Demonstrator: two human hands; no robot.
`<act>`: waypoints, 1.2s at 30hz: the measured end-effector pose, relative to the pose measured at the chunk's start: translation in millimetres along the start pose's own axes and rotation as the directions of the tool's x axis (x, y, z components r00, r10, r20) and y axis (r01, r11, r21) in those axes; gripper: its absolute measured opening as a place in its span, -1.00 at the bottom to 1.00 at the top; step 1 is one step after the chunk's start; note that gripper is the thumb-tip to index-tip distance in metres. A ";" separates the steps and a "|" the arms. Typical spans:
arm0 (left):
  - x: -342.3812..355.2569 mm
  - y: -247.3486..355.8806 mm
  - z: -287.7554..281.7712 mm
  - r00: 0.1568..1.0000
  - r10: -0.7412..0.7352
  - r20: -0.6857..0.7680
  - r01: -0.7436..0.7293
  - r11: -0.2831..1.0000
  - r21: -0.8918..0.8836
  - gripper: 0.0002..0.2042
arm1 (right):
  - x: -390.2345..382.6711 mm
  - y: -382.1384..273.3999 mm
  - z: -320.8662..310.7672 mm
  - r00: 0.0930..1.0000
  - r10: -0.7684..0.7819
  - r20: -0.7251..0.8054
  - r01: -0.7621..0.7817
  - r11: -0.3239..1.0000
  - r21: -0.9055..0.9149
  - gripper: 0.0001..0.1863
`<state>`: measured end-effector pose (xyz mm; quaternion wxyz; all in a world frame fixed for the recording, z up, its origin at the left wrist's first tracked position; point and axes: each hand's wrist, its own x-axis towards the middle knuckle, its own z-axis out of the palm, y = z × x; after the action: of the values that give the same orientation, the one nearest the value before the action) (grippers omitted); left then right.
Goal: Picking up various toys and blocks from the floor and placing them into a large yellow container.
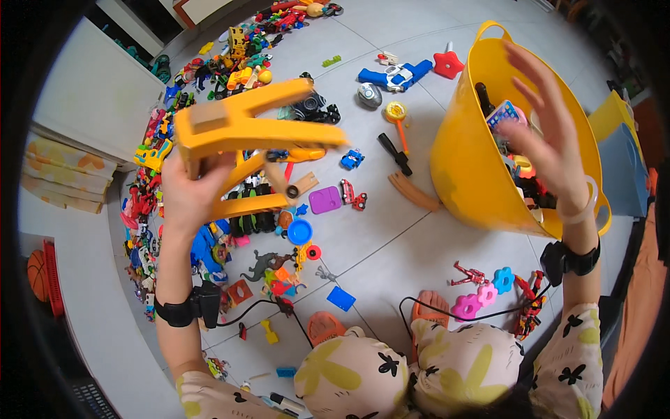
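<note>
My left hand (pixel 187 201) is closed around a yellow four-legged plastic toy frame (pixel 230 133), raised over the toys at the left. The legs of the frame point to the right, and a brown patch marks its top. On the other side, my right hand (pixel 555 140) hangs over a big yellow tub (pixel 464 133) with its fingers apart, somewhat blurred and holding nothing. Inside the tub lie a blue toy phone (pixel 504 114), a black piece and other toys, partly hidden by that hand.
A long heap of small toys (pixel 199 73) runs along the left side. Between heap and tub lie a blue-white toy gun (pixel 396 75), a curved wooden track (pixel 412 193), a purple tray (pixel 325 200) and a blue bowl (pixel 300 232). Flower-shaped pieces (pixel 487 294) lie near my feet.
</note>
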<state>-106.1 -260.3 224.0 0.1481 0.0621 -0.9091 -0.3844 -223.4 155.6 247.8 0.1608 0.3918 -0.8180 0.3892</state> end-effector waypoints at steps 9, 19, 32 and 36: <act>31.1 126.2 55.4 0.531 0.842 0.097 -0.844 0.515 0.149 -0.66 | 31.9 -70.2 10.4 0.897 -0.128 0.424 0.123 0.992 0.040 -0.20; 18.0 -96.9 74.7 0.973 0.141 -0.183 -0.063 0.924 0.377 -0.39 | -0.8 -14.4 -98.7 0.980 0.004 -0.201 -0.046 0.978 -0.205 -0.43; -50.9 -276.9 131.1 0.734 -0.647 -0.208 0.625 0.522 0.580 0.14 | -65.2 142.3 -88.4 0.795 0.301 0.527 0.252 0.626 -0.738 -0.38; -45.5 -285.9 142.8 0.563 -0.815 -0.140 0.718 0.398 0.570 0.31 | -75.8 155.5 -64.9 0.699 0.316 0.642 0.267 0.717 -0.644 -0.46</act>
<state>-108.5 -352.0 -85.5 -0.1458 0.4834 -0.8545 -0.1223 -296.7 304.8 167.2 -0.0402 0.4082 -0.9027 -0.1298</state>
